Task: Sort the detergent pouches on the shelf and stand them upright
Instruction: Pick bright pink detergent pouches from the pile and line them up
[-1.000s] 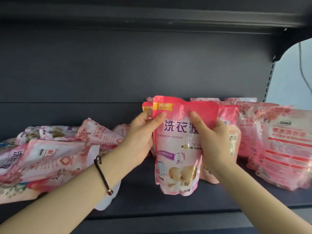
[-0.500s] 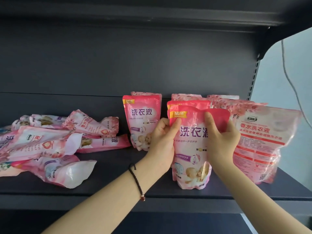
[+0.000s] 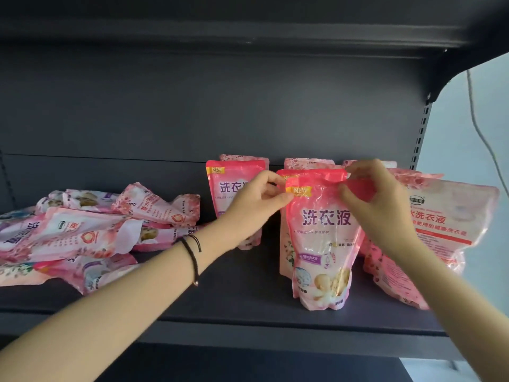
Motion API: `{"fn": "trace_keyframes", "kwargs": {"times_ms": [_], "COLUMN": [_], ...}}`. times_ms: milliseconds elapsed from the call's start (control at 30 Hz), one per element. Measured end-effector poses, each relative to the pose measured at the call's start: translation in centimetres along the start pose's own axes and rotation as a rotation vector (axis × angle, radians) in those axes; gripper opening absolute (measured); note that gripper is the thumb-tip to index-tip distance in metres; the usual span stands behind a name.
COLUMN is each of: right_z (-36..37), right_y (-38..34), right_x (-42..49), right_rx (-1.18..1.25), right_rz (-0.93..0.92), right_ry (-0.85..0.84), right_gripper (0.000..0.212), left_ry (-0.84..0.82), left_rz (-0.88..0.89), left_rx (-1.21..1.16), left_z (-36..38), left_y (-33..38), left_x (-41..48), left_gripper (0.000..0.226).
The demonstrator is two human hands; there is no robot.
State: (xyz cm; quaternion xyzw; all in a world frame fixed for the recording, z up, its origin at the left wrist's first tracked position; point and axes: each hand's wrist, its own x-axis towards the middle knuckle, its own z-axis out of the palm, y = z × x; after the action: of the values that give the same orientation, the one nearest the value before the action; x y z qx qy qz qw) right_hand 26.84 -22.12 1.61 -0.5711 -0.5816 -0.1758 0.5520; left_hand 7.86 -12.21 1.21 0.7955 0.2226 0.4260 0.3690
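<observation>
left hand [image 3: 256, 199] and right hand [image 3: 377, 208] each pinch the front pouch [image 3: 322, 244] top seal; seat its base flat on the shelf [image 3: 234, 304], face forward, release both evenly

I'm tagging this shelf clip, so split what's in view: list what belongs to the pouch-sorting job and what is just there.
Job: front pouch, pinched at its top by left hand and right hand; upright pouches beside and behind it; heap of pouches lying at left; shelf.
Just there: black cord bracelet on the left wrist; cable hanging by the wall at right.
</observation>
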Motion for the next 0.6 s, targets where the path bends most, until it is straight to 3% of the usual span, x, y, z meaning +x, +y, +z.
{"fn": "trace_keyframes", "kwargs": {"times_ms": [133, 200, 267, 400, 600], "right_z": [-1.1, -0.8, 0.2, 4.1, 13.0], "right_y": [-2.9, -4.0, -5.3, -8.3, -11.0], "right_x": [1.4, 1.5, 1.3, 1.0, 0.9], "right_rx": [-0.477, -0.601, -0.628, -0.585, -0.601], "right_rz": [-0.301, -0.387, -0.485, -0.624, -0.675], "right_ry": [-0.269, -0.292, -0.245, -0.230, -0.559], "right_gripper": [0.019, 0.021, 0.019, 0.018, 0.025], "left_ry": [-0.060, -0.097, -0.112, -0.158, -0.180], "left_rz": [0.167, 0.248, 0.295, 0.260, 0.260], "left_rx": [0.556, 0.951, 1.187, 1.377, 1.502], "left_z": [-5.3, -7.8, -10.3, -14.6, -21.5], "left_y": [0.9, 0.4, -0.5, -3.3, -7.7], "left_x": [-0.6, -1.3, -2.0, -2.8, -1.9], "left_gripper": [0.018, 0.027, 0.032, 0.039, 0.046]}}
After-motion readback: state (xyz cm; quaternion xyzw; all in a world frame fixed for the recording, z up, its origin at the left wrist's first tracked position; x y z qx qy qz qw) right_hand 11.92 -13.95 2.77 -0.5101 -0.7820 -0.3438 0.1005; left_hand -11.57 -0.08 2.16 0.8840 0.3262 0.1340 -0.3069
